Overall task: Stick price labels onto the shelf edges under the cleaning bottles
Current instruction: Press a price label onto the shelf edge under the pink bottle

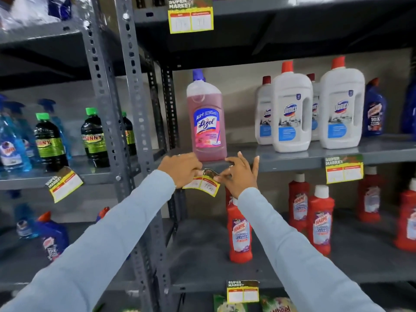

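Note:
A yellow price label (206,185) with red and white boxes and handwriting hangs at the grey shelf edge (288,162) just below a pink Lizol bottle (207,119). My left hand (181,168) pinches the label's top left part. My right hand (239,173) pinches its top right corner, with the other fingers spread upward against the shelf edge. The label curls and its top is partly hidden by my fingers.
White Domex bottles (292,111) stand right of the Lizol, with a label (344,169) stuck on the edge below them. Red Harpic bottles (239,230) fill the shelf underneath. Grey slotted uprights (135,104) stand at left, beyond them dark green-capped bottles (94,134) and a tilted label (64,183).

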### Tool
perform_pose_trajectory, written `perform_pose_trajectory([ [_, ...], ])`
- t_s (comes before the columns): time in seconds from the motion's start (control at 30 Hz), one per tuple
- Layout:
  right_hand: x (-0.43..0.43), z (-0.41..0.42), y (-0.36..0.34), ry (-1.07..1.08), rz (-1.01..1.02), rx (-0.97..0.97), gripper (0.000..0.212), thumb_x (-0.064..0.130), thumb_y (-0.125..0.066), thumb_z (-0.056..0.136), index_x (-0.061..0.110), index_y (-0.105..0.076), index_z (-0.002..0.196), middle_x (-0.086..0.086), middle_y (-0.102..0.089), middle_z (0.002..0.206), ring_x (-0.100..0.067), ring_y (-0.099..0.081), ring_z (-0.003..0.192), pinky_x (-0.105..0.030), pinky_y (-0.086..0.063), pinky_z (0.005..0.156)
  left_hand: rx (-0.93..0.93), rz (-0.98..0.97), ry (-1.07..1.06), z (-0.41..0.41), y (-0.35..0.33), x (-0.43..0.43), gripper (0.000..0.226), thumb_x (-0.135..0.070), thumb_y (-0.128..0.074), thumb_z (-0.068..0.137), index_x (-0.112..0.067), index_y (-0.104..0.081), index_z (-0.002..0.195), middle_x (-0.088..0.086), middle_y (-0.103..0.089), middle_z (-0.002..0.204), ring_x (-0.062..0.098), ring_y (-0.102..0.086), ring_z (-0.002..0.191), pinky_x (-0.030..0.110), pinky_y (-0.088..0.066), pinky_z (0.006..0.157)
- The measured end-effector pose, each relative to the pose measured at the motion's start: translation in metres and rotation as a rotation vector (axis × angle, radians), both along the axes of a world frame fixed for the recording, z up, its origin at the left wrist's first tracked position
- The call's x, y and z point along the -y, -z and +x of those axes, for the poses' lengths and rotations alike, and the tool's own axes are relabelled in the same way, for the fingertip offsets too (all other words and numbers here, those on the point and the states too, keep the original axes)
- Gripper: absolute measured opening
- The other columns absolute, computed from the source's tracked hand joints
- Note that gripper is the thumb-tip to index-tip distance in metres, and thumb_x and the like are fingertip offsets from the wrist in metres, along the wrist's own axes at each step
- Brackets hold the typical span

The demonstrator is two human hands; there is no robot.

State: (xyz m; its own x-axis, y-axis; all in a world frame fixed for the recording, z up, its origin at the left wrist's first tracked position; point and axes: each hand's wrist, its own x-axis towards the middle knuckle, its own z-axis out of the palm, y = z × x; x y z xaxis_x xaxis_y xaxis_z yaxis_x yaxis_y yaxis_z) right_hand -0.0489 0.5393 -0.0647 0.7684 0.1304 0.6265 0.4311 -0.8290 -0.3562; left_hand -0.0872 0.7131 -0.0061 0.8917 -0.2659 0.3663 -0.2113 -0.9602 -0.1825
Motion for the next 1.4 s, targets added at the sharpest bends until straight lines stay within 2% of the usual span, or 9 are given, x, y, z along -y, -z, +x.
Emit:
perform_pose_trajectory([
  [0.17,0.005,0.0,0.014,0.056,-0.251,0.083,0.025,0.049,-0.063,0.081,0.033,-0.076,0.094,0.006,-0.029,0.155,-0.026,-0.002,0.148,-0.054,0.021,0.108,0.03,-0.013,0.044,0.001,0.033,-0.019,0.022,-0.044,-0.052,0.089,-0.031,-0.07,0.092,-0.006,-0.033,0.15,0.026,-0.04,0.13,0.05,-0.035,0.103],
  [0.33,0.003,-0.003,0.02,0.146,-0.428,0.113,0.025,0.048,-0.062,0.082,0.029,-0.075,0.093,0.001,-0.02,0.159,-0.03,0.004,0.148,-0.062,0.016,0.11,0.239,0.011,0.082,0.007,0.071,-0.014,0.027,-0.043,-0.058,0.086,-0.024,-0.076,0.092,0.003,-0.017,0.159,0.028,-0.011,0.147,0.043,0.002,0.12],
  [0.47,0.011,-0.003,0.0,0.125,-0.446,0.034,0.033,0.054,-0.056,0.084,0.032,-0.073,0.102,0.004,-0.036,0.151,-0.026,-0.024,0.142,-0.063,-0.005,0.113,0.193,-0.193,0.136,0.014,0.056,-0.02,0.023,-0.04,-0.065,0.083,-0.02,-0.077,0.08,-0.003,-0.04,0.15,0.028,-0.033,0.135,0.043,-0.02,0.114],
  [0.6,0.012,-0.007,-0.038,0.055,-0.299,-0.151,0.036,0.054,-0.057,0.083,0.025,-0.069,0.099,0.0,-0.064,0.116,-0.028,-0.056,0.112,-0.051,-0.037,0.101,0.0,-0.346,0.153,0.016,0.018,-0.028,0.021,-0.036,-0.069,0.08,-0.017,-0.077,0.081,-0.005,-0.056,0.137,0.026,-0.051,0.122,0.048,-0.036,0.107],
  [0.7,0.005,-0.006,-0.054,0.082,-0.259,-0.204,0.033,0.053,-0.063,0.081,0.023,-0.071,0.094,-0.002,-0.069,0.099,-0.026,-0.061,0.089,-0.044,-0.048,0.09,-0.052,-0.403,0.123,0.016,0.003,-0.024,0.02,-0.034,-0.07,0.081,-0.016,-0.077,0.085,-0.004,-0.063,0.129,0.025,-0.058,0.116,0.05,-0.042,0.103],
  [1.0,-0.003,0.001,-0.06,0.229,-0.313,-0.122,0.042,0.061,-0.064,0.074,0.019,-0.059,0.079,0.0,-0.059,0.074,-0.023,-0.057,0.074,-0.036,-0.047,0.075,0.152,-0.381,-0.11,0.022,0.008,-0.008,0.03,-0.043,-0.07,0.075,-0.022,-0.073,0.097,0.004,-0.069,0.108,0.03,-0.059,0.102,0.04,-0.05,0.082],
  [1.1,0.001,0.001,-0.058,0.257,-0.273,-0.098,0.047,0.065,-0.064,0.071,0.019,-0.053,0.076,-0.001,-0.057,0.073,-0.022,-0.056,0.072,-0.036,-0.048,0.075,0.164,-0.391,-0.149,0.024,0.01,-0.014,0.039,-0.051,-0.071,0.071,-0.013,-0.066,0.075,0.01,-0.069,0.089,0.029,-0.062,0.082,0.038,-0.053,0.073],
  [1.2,0.003,0.002,-0.054,0.258,-0.19,-0.081,0.046,0.062,-0.069,0.068,0.02,-0.054,0.079,-0.003,-0.061,0.078,-0.022,-0.057,0.074,-0.035,-0.046,0.071,0.17,-0.545,-0.086,0.024,0.019,-0.025,0.045,-0.052,-0.073,0.07,-0.015,-0.05,0.061,0.008,-0.068,0.077,0.027,-0.064,0.072,0.039,-0.055,0.066],
  [1.4,0.001,0.004,-0.049,0.2,-0.069,-0.084,0.039,0.051,-0.076,0.068,0.023,-0.051,0.078,0.0,-0.063,0.08,-0.022,-0.059,0.076,-0.033,-0.044,0.068,0.141,-0.856,0.048,0.024,0.02,-0.031,0.034,-0.031,-0.084,0.064,-0.014,-0.057,0.075,0.003,-0.066,0.08,0.021,-0.06,0.074,0.035,-0.051,0.067],
])
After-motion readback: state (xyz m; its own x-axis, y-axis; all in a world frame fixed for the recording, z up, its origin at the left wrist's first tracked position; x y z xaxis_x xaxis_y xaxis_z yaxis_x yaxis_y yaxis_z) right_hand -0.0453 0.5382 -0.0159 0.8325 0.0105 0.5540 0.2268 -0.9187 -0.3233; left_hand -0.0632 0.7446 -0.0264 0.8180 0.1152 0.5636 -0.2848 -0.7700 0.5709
